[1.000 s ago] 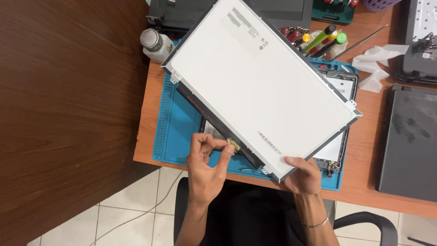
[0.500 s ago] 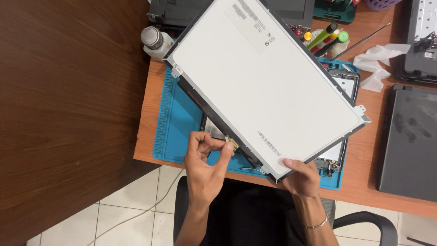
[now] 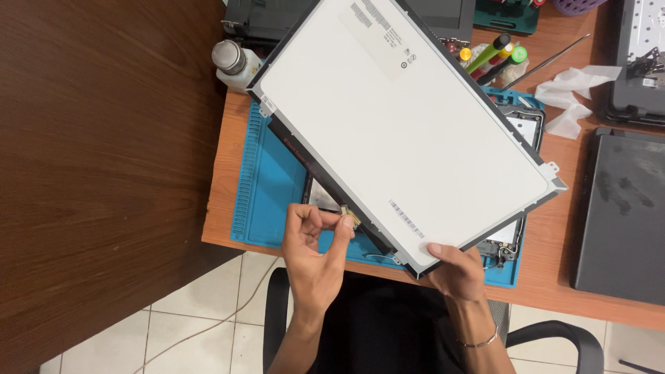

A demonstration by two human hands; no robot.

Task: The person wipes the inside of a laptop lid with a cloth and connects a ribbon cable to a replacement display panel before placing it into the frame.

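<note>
Panel: you have the bare laptop display panel lifted off the desk, white back facing up, tilted across the blue repair mat.
Right hand: your right hand pinches the panel's near corner, thumb on top and fingers curled under the edge.
Left hand: your left hand is closed in a fingertip pinch on the small gold-coloured cable connector at the panel's lower edge; whether it is seated or free I cannot tell from here.
Handling: the panel looks thin, light and stiff but brittle, so it will likely crack if flexed. Hold it by the metal frame edges and corner tabs, never by pressing the face, and keep the weight off that connector, since the flat cable looks delicate.
Under the panel: the opened laptop chassis lies on the mat, partly hidden by the panel.
Left of it: a small white bottle stands just beside the panel's far corner, close enough to be knocked.
Far side: marker-like pens, a slim metal tool and crumpled white tissue sit near the upper edge.
Right: a closed grey laptop lies well apart.
</note>
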